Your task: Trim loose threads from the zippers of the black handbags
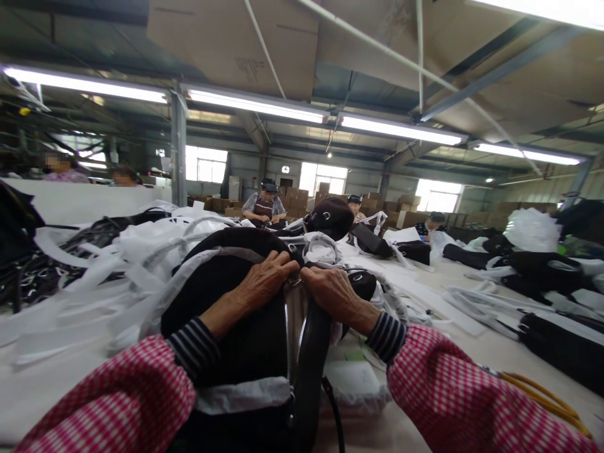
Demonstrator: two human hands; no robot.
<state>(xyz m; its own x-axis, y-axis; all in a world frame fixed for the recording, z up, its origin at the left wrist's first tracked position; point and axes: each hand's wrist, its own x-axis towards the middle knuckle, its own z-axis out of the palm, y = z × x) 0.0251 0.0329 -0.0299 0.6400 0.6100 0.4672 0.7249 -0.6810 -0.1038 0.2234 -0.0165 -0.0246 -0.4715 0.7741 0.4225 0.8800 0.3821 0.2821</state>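
Note:
A black bag stands in front of me with its long silver zipper parted, showing a brown-grey lining strip. My left hand is closed on the bag's top edge, just left of the zipper's upper end. On the other side of that end, my right hand pinches the bag's edge. A metal zipper pull lies between the two hands. White wrapping crosses the bag's lower front, and more of it runs along the left edge. The fingertips of both hands are partly hidden.
White paper strips and black straps heap up on the left. Several black bags lie along the right side of the table. Orange-handled scissors rest by my right sleeve. A co-worker sits across the table.

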